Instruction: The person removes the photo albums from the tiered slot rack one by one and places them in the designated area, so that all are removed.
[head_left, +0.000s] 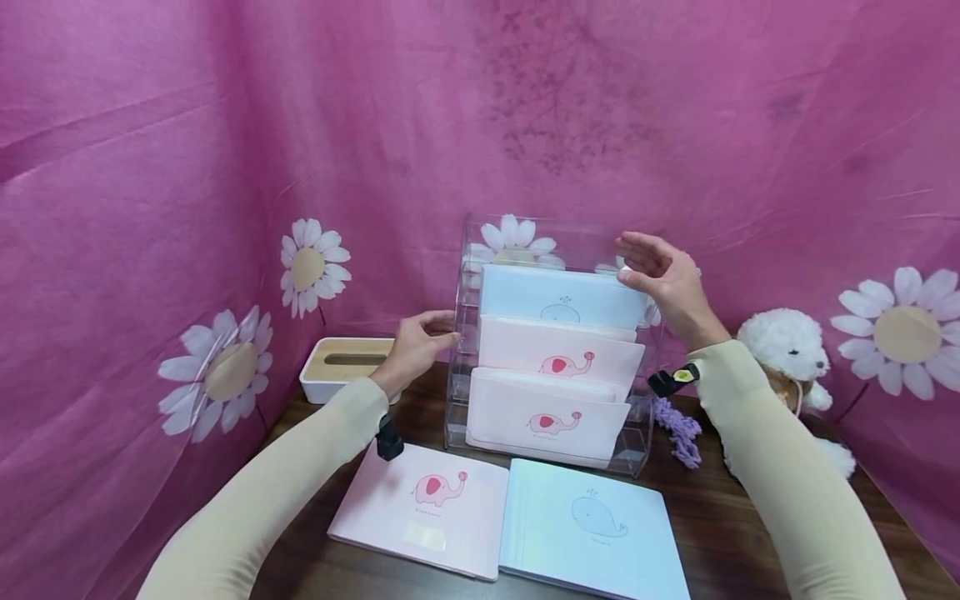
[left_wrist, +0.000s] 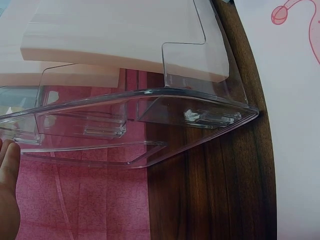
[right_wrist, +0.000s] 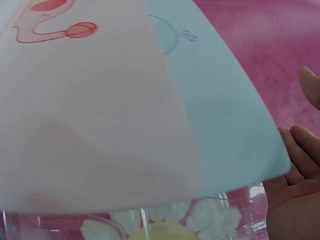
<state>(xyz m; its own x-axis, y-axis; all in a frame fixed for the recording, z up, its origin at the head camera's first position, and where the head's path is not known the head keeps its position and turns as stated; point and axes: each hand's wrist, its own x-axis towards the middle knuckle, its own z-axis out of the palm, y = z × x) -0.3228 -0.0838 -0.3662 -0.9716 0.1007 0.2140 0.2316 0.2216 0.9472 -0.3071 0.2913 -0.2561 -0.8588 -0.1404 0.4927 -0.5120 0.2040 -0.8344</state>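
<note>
Rack (head_left: 633, 446) of books (head_left: 495, 417) stood on the table (head_left: 360, 579).
Left hand (head_left: 415, 350), fingers loosely extended, and right hand (head_left: 669, 287), thumb spread beside the rack's blue book (head_left: 517, 292), gripped nothing; light, even contact seemed best for steadying.

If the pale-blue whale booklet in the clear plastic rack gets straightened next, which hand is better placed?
Probably the right hand, near the upper right corner of the pale-blue whale booklet. The left hand is beside the left side of the clear plastic rack.
</note>
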